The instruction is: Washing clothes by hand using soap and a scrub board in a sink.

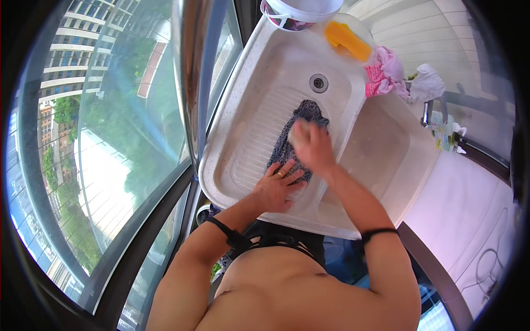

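A dark grey speckled wet cloth (285, 151) lies across the ribbed washboard slope (258, 136) of a white laundry sink (219, 157). My left hand (278, 188) presses flat on its near end, fingers spread, with a ring on one finger. Over the middle of the cloth, my right hand (316, 147) grips a pale block (299, 133). Motion blur leaves unclear whether the block is soap or a brush. The cloth's far end is bunched near the round drain (319, 83).
To the right is a second basin (381, 145), with a tap (426, 112) and pump bottles (445, 130) beyond. A white bucket (304, 10), yellow rubber gloves (348, 41), a pink cloth (385, 72) and a white cloth (427, 82) rest along the far edges. Windows stand at left.
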Motion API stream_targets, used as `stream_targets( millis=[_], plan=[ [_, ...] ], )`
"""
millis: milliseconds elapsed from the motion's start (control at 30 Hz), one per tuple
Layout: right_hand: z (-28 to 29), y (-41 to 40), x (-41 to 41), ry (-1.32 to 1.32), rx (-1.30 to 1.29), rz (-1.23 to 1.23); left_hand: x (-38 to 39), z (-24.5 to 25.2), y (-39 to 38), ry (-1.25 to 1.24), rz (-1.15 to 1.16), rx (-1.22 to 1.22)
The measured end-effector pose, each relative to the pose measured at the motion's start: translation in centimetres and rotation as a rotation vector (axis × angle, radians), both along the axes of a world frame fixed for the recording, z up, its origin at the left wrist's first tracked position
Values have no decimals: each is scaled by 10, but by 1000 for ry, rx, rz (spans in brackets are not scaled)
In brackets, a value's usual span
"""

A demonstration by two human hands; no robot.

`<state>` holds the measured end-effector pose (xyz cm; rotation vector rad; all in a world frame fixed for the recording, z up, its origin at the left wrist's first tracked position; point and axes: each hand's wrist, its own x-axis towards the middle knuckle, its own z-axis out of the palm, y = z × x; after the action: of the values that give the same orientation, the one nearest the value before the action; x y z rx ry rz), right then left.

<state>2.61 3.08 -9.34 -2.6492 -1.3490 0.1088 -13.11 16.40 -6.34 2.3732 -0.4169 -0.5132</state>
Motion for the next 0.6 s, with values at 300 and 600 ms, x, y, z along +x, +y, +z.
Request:
stream_targets(
  millis=[300, 600],
  plan=[
    [15, 24, 41, 84, 94, -18, -4, 0, 4, -42, 23, 2],
    [-20, 61, 146, 45, -95, -484, 7, 5, -3, 21, -75, 45]
  ],
)
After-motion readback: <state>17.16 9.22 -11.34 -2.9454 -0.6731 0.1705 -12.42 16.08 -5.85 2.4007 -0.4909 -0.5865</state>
